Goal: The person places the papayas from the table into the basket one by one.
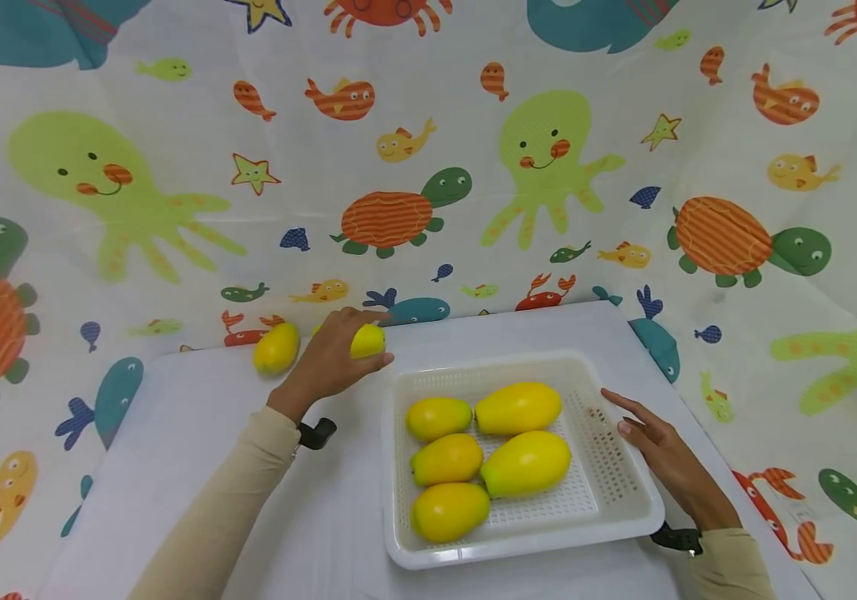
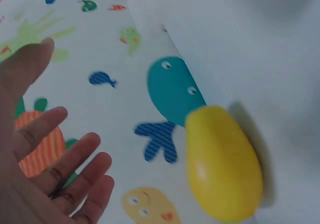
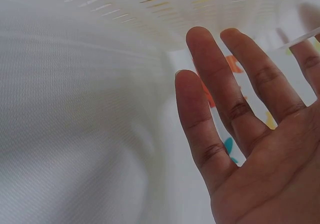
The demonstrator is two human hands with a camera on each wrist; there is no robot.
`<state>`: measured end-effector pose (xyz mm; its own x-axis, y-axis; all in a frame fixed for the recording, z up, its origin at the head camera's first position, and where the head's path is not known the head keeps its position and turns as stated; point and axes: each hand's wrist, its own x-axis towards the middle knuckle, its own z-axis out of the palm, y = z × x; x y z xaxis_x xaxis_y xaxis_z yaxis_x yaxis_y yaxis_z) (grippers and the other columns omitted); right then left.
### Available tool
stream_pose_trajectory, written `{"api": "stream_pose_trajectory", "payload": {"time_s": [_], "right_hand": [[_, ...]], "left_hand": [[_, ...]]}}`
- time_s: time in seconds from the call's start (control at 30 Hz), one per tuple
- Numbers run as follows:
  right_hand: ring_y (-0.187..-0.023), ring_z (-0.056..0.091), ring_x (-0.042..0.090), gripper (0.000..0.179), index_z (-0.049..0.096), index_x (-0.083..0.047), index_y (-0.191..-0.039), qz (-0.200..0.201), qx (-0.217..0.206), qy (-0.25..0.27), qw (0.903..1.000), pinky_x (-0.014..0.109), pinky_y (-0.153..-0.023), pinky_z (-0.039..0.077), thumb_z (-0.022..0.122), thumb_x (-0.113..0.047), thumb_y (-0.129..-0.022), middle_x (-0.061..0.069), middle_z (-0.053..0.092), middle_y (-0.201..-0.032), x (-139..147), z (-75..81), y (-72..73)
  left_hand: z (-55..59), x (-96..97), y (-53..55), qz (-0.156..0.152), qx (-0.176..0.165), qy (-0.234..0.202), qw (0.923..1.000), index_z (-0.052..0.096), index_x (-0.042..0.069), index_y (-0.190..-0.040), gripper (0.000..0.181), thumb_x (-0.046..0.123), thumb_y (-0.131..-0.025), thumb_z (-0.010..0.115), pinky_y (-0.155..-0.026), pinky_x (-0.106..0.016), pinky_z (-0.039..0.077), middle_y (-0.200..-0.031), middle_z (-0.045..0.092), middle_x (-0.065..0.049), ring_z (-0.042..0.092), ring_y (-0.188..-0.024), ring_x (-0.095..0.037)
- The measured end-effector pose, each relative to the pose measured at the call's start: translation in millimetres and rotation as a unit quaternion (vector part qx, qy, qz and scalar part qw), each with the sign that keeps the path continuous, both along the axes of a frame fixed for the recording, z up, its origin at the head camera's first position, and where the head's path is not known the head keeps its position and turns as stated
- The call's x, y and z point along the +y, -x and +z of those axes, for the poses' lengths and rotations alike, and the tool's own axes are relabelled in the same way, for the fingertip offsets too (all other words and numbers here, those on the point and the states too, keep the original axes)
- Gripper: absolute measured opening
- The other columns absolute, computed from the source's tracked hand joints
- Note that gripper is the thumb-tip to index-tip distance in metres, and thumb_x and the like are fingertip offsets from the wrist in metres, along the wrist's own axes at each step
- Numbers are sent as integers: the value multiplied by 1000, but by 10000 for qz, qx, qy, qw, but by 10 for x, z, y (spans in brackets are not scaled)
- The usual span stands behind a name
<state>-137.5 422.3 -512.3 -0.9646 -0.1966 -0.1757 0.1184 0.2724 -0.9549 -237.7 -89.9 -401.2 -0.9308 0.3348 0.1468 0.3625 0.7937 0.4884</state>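
A yellow papaya [image 1: 368, 340] lies at the back edge of the table, partly hidden behind my left hand [image 1: 334, 354]. In the left wrist view, that hand's fingers are spread and loosely bent, with a gap between them and the papaya [image 2: 223, 164]. A second papaya [image 1: 276, 348] lies just left of the hand. My right hand [image 1: 664, 454] is at the right side of a white plastic basket [image 1: 578, 533], thumb and index finger by its rim. Its other fingers [image 3: 210, 69] extend nearly straight beneath the basket's side in the right wrist view.
Several yellow papayas [image 1: 526, 462] with greenish ends fill the left and middle of the basket. A white cloth [image 1: 196, 433] covers the table. Behind it hangs a sheet [image 1: 428, 125] printed with sea animals.
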Motion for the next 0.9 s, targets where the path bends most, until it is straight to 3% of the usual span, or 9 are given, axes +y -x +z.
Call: {"api": "stream_pose_trajectory", "payload": {"time_s": [0.1,0.37,0.6,0.73,0.9], "right_hand": [[-103,75,31,57,33,-32,-167,-32,-55,25,10000,51,-81,66,51,-34,-113,-19,62,-139,17,3,-5],[-105,75,31,58,34,-34,-167,-155,-224,28,9996,51,-82,66,53,-38,-112,-1,59,-153,21,-19,-21],[-105,76,30,57,33,-33,-167,-89,-146,70,9998,52,-82,66,51,-35,-113,-22,62,-138,15,-21,-15],[-106,75,29,57,33,-32,-167,-72,-107,58,9999,51,-82,66,51,-34,-113,-23,61,-139,8,-8,-13],[-108,73,31,56,34,-33,-167,-111,-118,14,9999,50,-83,66,51,-33,-113,-4,58,-152,-8,-3,-6]], "left_hand": [[-70,-117,58,209,-54,20,9998,55,24,-155,71,44,-93,81,-118,-68,42,-152,57,-13,50,-140,-38],[-322,-425,221,541,-197,-38,9983,53,22,-156,76,43,-89,85,-119,-68,40,-155,55,-16,47,-139,-40],[-484,-599,358,827,-340,190,9958,52,18,-157,81,42,-88,87,-124,-70,32,-161,49,-18,41,-146,-44],[-548,-648,432,896,-416,236,9948,52,17,-157,82,39,-87,88,-125,-70,30,-162,48,-17,40,-147,-44],[-617,-665,497,959,-685,316,9925,50,18,-158,85,37,-85,90,-126,-70,27,-163,47,-16,39,-149,-44]]}}
